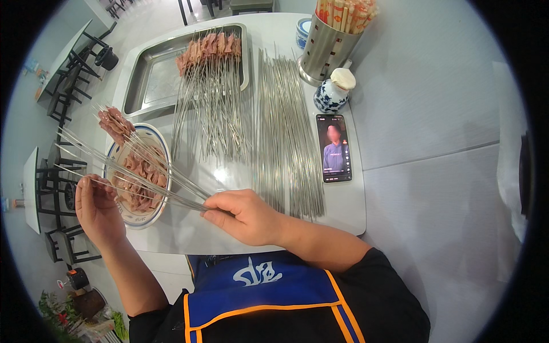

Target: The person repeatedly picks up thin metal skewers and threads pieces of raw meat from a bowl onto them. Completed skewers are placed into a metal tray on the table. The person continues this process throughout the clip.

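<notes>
My right hand (pixel 240 216) is closed around the lower ends of a bundle of thin metal skewers (pixel 171 173), which fan out to the left. Some carry folded meat pieces (pixel 115 124) near their tips; others look bare. Beside the tips of the lower skewers is my left hand (pixel 96 206), its fingers curled and thumb near the fingertips; whether it pinches a skewer or a bit of meat is not clear. Beneath the bundle stands an oval bowl (pixel 145 221) with a blue rim, holding sliced raw meat (pixel 141 180).
A metal tray (pixel 148 81) holds the meat ends of many loaded skewers (pixel 214 94). Bare metal skewers (pixel 283 137) lie in the middle. At the right are a phone (pixel 334 148), a blue-and-white jar (pixel 331 95), a chopstick holder (pixel 328 47) and a small cup (pixel 303 32). A wall borders the table.
</notes>
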`<state>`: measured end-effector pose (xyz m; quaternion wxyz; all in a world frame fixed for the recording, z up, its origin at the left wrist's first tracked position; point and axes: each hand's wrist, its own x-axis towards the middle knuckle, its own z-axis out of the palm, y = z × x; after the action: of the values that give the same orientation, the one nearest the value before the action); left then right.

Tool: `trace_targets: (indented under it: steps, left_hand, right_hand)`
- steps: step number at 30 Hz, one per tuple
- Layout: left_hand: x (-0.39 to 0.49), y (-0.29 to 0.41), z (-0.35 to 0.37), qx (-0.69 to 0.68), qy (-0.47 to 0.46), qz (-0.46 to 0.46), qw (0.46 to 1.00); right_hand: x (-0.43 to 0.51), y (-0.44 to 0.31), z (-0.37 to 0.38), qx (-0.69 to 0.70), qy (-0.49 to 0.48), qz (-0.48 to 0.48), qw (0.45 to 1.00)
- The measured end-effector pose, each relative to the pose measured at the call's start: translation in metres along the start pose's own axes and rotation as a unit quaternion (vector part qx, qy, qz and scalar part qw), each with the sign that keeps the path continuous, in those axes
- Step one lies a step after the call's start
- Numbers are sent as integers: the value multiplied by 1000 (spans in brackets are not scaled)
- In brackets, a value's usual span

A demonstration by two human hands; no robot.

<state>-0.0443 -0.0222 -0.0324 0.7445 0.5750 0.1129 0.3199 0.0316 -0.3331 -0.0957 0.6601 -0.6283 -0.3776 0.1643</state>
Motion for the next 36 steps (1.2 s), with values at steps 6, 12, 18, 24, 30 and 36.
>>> trace_targets:
  steps: [6, 12, 18, 24, 30, 36]
  left_hand:
    - [1, 6, 10, -8, -82, 12, 997]
    - [-5, 10, 30, 10, -14, -7, 1000]
    - [-5, 12, 37, 57, -8, -32, 998]
    - [3, 5, 30, 109, 13, -33, 993]
    - [20, -7, 25, 435, -45, -8, 899]
    - [21, -16, 30, 698, -202, 11, 687]
  right_hand:
    - [-1, -5, -2, 60, -3, 84, 995]
    - [0, -9, -2, 74, 10, 127, 989]
    - [-3, -4, -3, 77, -14, 135, 988]
    - [-3, -6, 1, 84, 5, 102, 991]
    - [-2, -5, 1, 41, 53, 81, 994]
    - [-3, -3, 0, 38, 80, 91, 992]
